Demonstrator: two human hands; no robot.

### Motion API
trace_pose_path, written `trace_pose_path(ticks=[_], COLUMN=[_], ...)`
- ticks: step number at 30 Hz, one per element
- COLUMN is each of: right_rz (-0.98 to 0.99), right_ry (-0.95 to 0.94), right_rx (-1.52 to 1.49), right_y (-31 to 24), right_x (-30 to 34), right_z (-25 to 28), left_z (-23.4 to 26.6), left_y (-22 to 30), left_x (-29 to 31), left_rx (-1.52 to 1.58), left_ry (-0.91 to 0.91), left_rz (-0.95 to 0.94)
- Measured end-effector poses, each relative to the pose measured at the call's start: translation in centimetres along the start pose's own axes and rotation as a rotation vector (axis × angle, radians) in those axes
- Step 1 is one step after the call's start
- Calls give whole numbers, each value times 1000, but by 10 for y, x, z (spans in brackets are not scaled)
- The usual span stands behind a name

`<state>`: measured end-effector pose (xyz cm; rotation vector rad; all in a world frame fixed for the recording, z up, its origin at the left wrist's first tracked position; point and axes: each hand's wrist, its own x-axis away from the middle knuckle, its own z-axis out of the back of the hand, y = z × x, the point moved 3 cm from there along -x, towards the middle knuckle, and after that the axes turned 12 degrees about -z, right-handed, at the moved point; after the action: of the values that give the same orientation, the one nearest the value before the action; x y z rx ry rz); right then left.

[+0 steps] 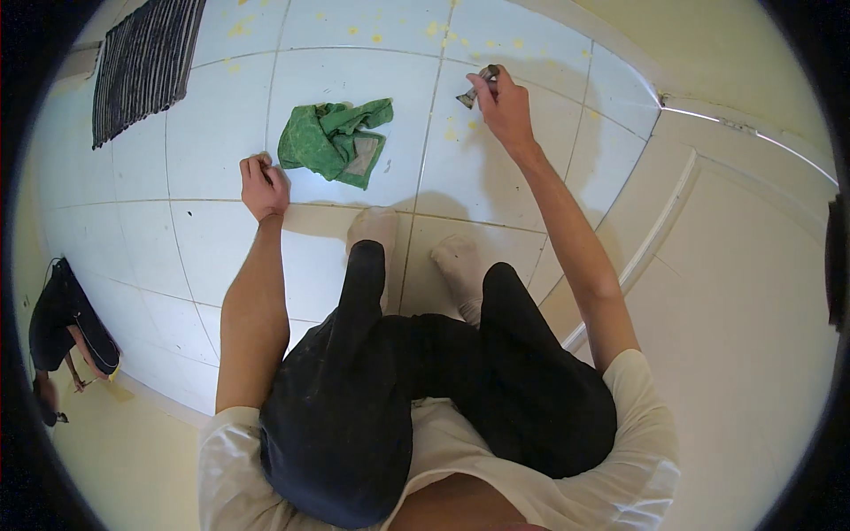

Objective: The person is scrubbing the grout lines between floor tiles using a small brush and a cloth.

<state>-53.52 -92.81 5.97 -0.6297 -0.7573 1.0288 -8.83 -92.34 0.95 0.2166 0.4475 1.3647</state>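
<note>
My right hand (pixel 505 111) is closed around what looks like a small scraper (pixel 467 99), its flared blade close to the tiled floor (pixel 354 75) and its dark end poking out above my fingers. Yellow spots (pixel 450 134) dot the tiles around it. Farther left, my left hand (pixel 264 188) is curled into a fist at floor level; whatever may be inside it is hidden. Just beyond that fist lies a crumpled green cloth (pixel 323 142), with a greyish patch at one corner. The cloth and the fist are close but appear apart.
A dark striped mat (pixel 146 66) lies at the far left. More yellow specks (pixel 434 29) are scattered along the far tiles. A pale door (pixel 735 292) stands on the right beside the wall. Another person in dark clothes (pixel 66 319) is at the left edge.
</note>
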Motion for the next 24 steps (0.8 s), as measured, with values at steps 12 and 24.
trace_pose_path(ticks=[12,24], right_rz=[-82,-108], right_ry=[-80,60], right_rx=[4,-33], right_y=[8,10], right_x=[2,-2], right_z=[-2,-1], left_z=[-1,-1], left_y=[-2,3], left_x=[-1,-2], left_rx=[-18,1], left_ry=[-15,16], left_rz=[15,-5])
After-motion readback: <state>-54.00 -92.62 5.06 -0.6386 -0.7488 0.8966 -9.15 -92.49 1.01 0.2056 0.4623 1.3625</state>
